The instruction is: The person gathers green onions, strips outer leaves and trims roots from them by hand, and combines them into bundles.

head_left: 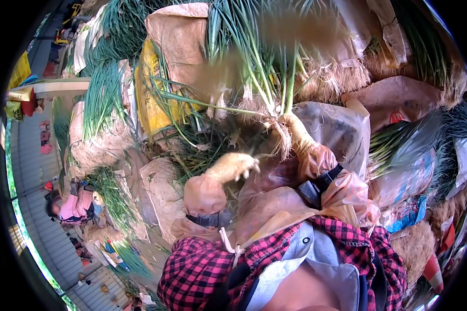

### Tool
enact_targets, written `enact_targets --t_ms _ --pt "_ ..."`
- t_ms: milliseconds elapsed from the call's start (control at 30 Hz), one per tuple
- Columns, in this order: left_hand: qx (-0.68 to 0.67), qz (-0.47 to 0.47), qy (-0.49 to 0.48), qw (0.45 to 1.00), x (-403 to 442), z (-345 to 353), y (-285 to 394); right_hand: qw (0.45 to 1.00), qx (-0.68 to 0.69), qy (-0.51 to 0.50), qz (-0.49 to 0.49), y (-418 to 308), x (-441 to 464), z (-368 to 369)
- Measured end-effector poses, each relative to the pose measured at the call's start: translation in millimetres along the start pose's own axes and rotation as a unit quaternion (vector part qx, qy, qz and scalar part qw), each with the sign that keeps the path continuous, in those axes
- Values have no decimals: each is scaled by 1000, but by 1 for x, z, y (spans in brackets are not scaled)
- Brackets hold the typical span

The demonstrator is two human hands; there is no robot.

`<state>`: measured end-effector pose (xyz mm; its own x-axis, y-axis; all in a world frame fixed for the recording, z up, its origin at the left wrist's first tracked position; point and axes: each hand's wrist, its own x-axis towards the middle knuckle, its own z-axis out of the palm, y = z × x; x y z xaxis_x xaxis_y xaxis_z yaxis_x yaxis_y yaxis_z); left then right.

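Observation:
My right hand, in a pale yellow, soiled glove, grips a bunch of green onions near its root end. The white stems and stringy roots hang by my fingers, and the long green leaves point away from me. My left hand, gloved the same way, is below and left of the roots, apart from them. Its fingers are loosely bent and spread, slightly blurred, with nothing visible in them. Loose green leaves lie beyond it. Clear plastic sleeves with dark bands cover both my forearms.
Bundles of green onions wrapped in sacking are stacked around me. A yellow printed sack stands ahead to the left. More wrapped bundles lie at the right. Another person in pink is at the far left. Brown smudges blur the upper middle.

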<state>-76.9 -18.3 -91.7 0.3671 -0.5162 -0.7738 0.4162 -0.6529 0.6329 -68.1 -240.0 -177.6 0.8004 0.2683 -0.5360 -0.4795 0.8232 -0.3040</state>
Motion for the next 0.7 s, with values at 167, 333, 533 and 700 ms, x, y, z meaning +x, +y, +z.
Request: enact_targets --t_ms 167,333,533,700 --pt "88 85 399 909 41 -1 19 999 -35 14 -10 3 -2 2" --pt "202 230 347 887 80 -2 31 998 15 16 -52 7 -5 -1" --pt "-172 291 220 915 60 13 36 992 101 -70 -18 9 -8 9" --pt "-223 259 -41 939 5 -3 -2 997 28 -61 -31 7 -2 -4"
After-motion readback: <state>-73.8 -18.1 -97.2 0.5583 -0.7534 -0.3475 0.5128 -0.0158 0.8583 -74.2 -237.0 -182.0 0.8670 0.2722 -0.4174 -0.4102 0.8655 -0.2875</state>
